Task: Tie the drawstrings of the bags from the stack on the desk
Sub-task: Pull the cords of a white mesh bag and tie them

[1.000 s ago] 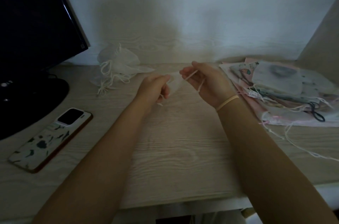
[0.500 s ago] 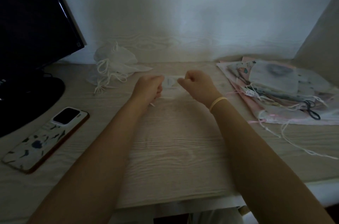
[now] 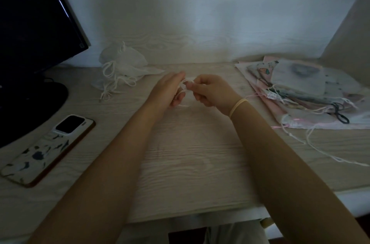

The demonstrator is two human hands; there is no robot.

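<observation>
Over the middle of the desk (image 3: pixel 190 153) the two hands meet around a thin white drawstring (image 3: pixel 185 81). The right hand (image 3: pixel 212 91) curls its fingers and pinches the cord; the left hand (image 3: pixel 170 89) has cord looped around its fingers, which look partly extended, though blur hides the exact grip. The small sheer bag (image 3: pixel 191 78) it belongs to barely shows behind the knuckles. It is probably light, limp and slippery, so holding near the cord ends seems best. Tied white bags (image 3: pixel 122 63) lie to the left, the untied stack (image 3: pixel 300 87) to the right. A phone (image 3: pixel 48 149) and a monitor (image 3: pixel 34 33) stand left, a pale wall behind.
</observation>
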